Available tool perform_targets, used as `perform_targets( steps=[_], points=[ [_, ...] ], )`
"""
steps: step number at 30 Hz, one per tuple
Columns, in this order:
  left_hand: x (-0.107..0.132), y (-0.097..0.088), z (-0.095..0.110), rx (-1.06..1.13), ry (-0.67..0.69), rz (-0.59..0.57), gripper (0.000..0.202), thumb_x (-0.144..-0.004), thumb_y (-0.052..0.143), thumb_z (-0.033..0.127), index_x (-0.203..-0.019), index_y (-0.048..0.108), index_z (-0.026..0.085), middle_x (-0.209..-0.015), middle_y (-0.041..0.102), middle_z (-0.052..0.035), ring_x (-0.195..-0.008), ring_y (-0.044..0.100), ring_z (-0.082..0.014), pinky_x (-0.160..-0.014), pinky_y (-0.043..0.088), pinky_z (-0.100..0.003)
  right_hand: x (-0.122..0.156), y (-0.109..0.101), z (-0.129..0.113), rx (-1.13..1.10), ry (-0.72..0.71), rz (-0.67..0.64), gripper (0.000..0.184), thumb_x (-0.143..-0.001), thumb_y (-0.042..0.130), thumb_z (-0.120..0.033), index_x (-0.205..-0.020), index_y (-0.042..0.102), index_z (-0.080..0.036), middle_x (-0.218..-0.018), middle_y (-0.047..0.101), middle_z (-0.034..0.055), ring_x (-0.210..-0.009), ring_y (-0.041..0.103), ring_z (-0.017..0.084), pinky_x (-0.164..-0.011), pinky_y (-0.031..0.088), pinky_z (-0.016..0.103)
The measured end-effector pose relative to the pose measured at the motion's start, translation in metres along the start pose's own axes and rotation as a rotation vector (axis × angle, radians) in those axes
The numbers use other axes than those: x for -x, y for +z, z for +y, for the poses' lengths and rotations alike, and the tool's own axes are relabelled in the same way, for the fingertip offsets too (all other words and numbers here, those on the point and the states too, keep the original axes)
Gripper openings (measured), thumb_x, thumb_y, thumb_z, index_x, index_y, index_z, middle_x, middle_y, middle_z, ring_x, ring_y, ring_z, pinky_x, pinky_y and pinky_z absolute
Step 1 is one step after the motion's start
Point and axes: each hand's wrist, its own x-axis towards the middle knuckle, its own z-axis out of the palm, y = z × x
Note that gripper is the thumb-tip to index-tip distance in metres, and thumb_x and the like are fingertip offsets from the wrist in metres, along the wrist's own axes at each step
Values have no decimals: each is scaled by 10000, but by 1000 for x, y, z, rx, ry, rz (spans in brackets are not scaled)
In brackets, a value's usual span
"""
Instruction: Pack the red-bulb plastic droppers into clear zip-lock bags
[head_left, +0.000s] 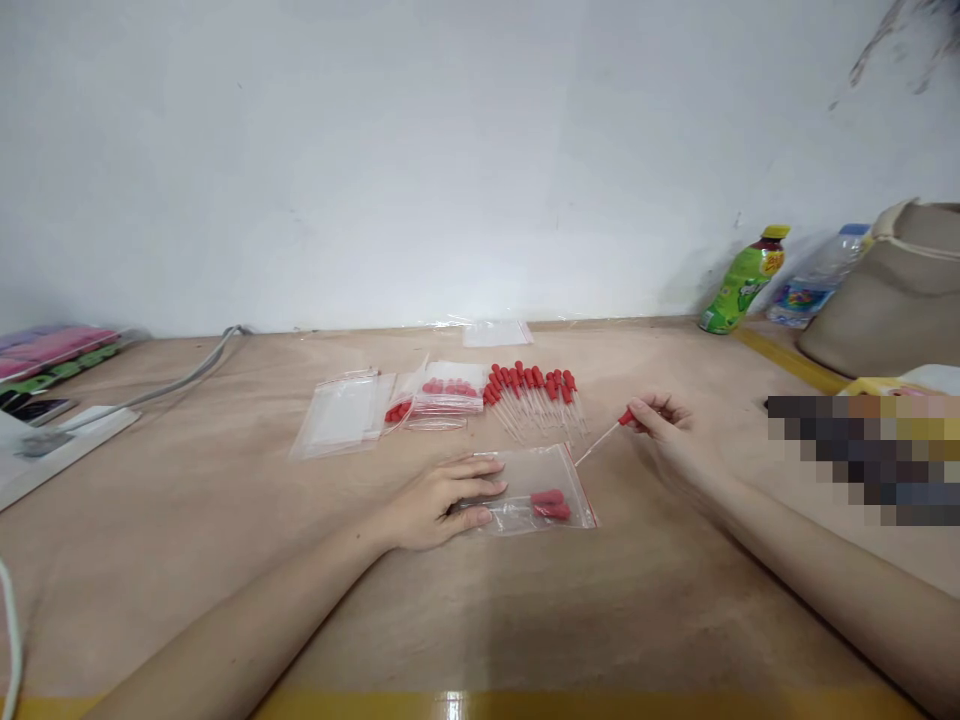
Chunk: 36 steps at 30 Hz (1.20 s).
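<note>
My left hand (439, 502) lies with fingers spread on a clear zip bag (514, 472), which is flat on the table. Red-bulbed droppers (550, 504) are inside this bag, their bulbs toward its right, red-edged end. Between thumb and fingers, my right hand (661, 415) pinches a single dropper (625, 417) by its red bulb. Its thin clear tube slants down to the left, the tip at the bag's right edge; whether it enters the bag I cannot tell. Behind the bag lies a row of several loose droppers (534, 378), red bulbs pointing to the wall.
Stacked bags with red bulbs (452, 389) lie left of the loose droppers, beside flat clear bags (339, 408). Another bag (496, 333) rests by the wall. A green bottle (744, 285), clear bottle (814, 285) and beige bin (892, 300) stand right; a grey cable (187, 378) runs left.
</note>
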Motion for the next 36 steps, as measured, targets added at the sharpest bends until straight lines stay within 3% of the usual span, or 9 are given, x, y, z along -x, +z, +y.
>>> perform_targets(
  steps=[5,10,14,20,27,33,36],
  points=[
    [1,-2,3,-36,-31,-11,478,-895,453,359,-1345,342,246,-1367,402,-48,-1263,358,-200,-1047,297,-381,20,12,-1,-83,134,-120,302,-600,726,-424,-717,568,-194,-659,624,-11,-578,549,93,-604,459,235],
    [2,-2,5,-39,-43,8,551,-895,445,374,-1386,227,253,-1383,373,-53,-1246,373,-215,-1026,322,-391,31,9,-5,-30,292,-570,344,-601,742,-371,-838,592,-171,-812,674,21,-719,616,116,-716,489,268],
    [2,-2,6,-39,-42,3,543,-895,446,365,-1383,231,259,-1376,384,-46,-1239,381,-213,-1026,322,-382,34,12,-9,127,219,-770,282,-644,705,-356,-833,625,-163,-780,665,18,-708,604,112,-686,480,260],
    [1,-3,6,-38,-42,-5,546,-895,447,364,-1384,233,251,-1373,385,-59,-1243,376,-219,-1028,317,-389,22,10,-13,235,89,-809,249,-656,684,-369,-789,639,-164,-676,629,-4,-629,567,108,-589,455,241],
    [1,-3,7,-24,-34,4,542,-892,457,361,-1379,248,252,-1366,396,-51,-1244,377,-214,-1032,315,-377,30,14,-13,177,-2,-825,228,-709,644,-328,-872,643,-167,-891,657,54,-813,608,144,-755,477,297],
    [0,-2,7,-47,-33,-9,549,-894,453,365,-1383,240,236,-1375,384,-65,-1260,353,-210,-1041,303,-375,40,28,-15,387,-95,-804,202,-731,599,-308,-873,672,-184,-679,641,10,-568,549,107,-511,435,226],
    [-1,-3,7,-56,-34,-13,543,-893,452,371,-1380,250,239,-1374,385,-68,-1261,351,-214,-1038,306,-386,37,27,-15,478,-171,-714,152,-736,570,-279,-798,681,-195,-710,657,18,-601,561,127,-549,446,249]
  ],
)
